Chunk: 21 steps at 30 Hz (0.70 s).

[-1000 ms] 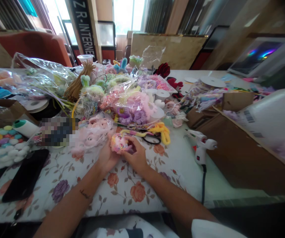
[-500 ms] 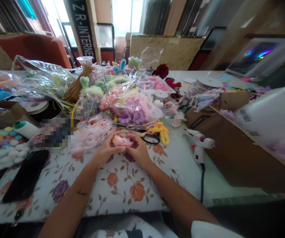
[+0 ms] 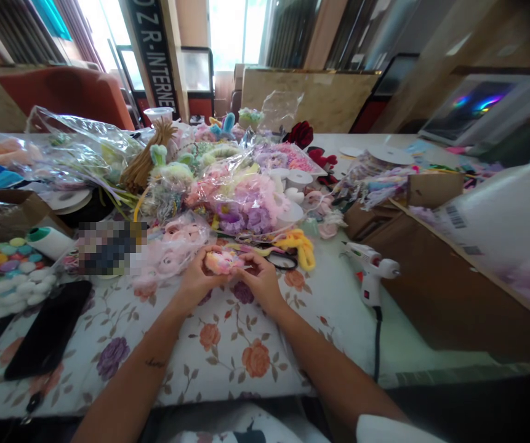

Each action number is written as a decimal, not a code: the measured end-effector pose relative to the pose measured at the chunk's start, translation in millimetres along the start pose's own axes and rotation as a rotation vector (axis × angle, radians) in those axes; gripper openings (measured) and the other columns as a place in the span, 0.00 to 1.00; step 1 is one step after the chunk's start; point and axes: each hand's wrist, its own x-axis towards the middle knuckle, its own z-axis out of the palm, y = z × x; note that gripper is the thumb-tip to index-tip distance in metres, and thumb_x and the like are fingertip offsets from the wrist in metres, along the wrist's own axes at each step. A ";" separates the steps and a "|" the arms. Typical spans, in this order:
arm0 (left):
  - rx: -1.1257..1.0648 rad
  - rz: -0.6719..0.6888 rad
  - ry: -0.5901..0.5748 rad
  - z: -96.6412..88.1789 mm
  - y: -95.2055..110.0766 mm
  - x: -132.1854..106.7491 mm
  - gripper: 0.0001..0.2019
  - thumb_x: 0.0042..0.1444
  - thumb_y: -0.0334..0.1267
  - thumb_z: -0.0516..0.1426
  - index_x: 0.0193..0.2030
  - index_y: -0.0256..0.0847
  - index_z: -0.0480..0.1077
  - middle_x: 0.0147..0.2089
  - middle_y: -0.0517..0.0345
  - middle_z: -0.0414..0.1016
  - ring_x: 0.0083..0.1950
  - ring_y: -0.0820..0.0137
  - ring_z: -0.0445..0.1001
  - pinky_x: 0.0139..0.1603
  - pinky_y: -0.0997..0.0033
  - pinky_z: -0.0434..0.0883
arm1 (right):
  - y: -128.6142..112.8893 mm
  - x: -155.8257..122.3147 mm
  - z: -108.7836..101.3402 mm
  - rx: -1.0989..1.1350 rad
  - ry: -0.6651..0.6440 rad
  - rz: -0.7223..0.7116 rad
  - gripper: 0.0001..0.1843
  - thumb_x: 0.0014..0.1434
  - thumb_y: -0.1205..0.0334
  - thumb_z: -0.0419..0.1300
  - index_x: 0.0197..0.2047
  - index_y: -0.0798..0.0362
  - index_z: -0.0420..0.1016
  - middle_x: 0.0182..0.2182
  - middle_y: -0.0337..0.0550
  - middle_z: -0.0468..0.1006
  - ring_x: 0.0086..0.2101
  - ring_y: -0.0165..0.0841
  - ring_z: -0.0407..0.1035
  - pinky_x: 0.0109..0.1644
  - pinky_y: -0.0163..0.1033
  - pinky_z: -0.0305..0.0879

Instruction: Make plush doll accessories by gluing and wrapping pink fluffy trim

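Pink-and-yellow fluffy piece [image 3: 221, 263]: one, held between left hand [image 3: 196, 278] and right hand [image 3: 263, 284], fingers of both closed on it, above floral tablecloth [image 3: 228, 375]. Left forearm: small script, too blurred to read. Just beyond: yellow fuzzy strip [image 3: 303, 249]. Right: white glue gun [image 3: 372, 274], corded; cardboard box [image 3: 444, 295]; translucent bag [image 3: 505, 206], barcode [image 3: 455, 215]. Left: black phone [image 3: 48, 329]. Background: dark sign [image 3: 155, 61], white capitals, "Z R-INTERNE" legible.

Across from me, a dark upright sign [image 3: 156, 61] reads "OZ R-INTERNE" in white. Script [image 3: 156, 363] on the left forearm [image 3: 142, 344] blurs illegibly.
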 end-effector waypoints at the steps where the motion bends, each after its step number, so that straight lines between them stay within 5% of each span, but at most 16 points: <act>1: -0.017 -0.004 0.015 0.6 0.6 -0.6 0.29 0.37 0.33 0.68 0.49 0.43 0.66 0.46 0.55 0.72 0.42 0.67 0.72 0.42 0.72 0.69 | 0.5 0.4 -0.8 -0.023 0.004 -0.002 0.17 0.43 0.52 0.69 0.33 0.55 0.74 0.28 0.39 0.74 0.27 0.30 0.67 0.31 0.34 0.66; 7: -0.109 -0.039 0.081 0.6 -3.5 -0.6 0.33 0.36 0.29 0.69 0.52 0.42 0.66 0.43 0.56 0.74 0.39 0.69 0.73 0.40 0.74 0.69 | -3.4 -3.8 -0.2 -0.086 -0.013 -0.080 0.14 0.49 0.52 0.66 0.29 0.54 0.71 0.21 0.34 0.68 0.22 0.27 0.61 0.25 0.33 0.59; 13: -0.314 -0.111 0.017 6.3 -3.6 -1.3 0.31 0.36 0.23 0.66 0.50 0.41 0.65 0.40 0.58 0.75 0.39 0.70 0.74 0.40 0.75 0.68 | -13.7 -22.0 5.4 -0.412 0.014 -0.580 0.02 0.56 0.64 0.59 0.34 0.51 0.73 0.29 0.42 0.74 0.31 0.33 0.69 0.36 0.38 0.69; 16: -0.453 -0.199 -0.033 10.0 6.7 -5.4 0.26 0.40 0.23 0.63 0.49 0.40 0.65 0.37 0.59 0.74 0.34 0.73 0.72 0.35 0.77 0.68 | -12.6 -29.4 8.1 -0.487 -0.067 -0.767 0.08 0.57 0.69 0.57 0.39 0.50 0.73 0.37 0.46 0.77 0.39 0.34 0.72 0.43 0.41 0.71; 21: -0.642 -0.258 -0.067 8.3 13.2 -7.8 0.18 0.47 0.27 0.57 0.48 0.36 0.69 0.38 0.55 0.74 0.34 0.73 0.73 0.34 0.77 0.70 | -11.1 -31.9 10.0 -0.607 -0.143 -0.834 0.12 0.59 0.69 0.55 0.45 0.50 0.74 0.40 0.48 0.79 0.41 0.36 0.73 0.47 0.43 0.73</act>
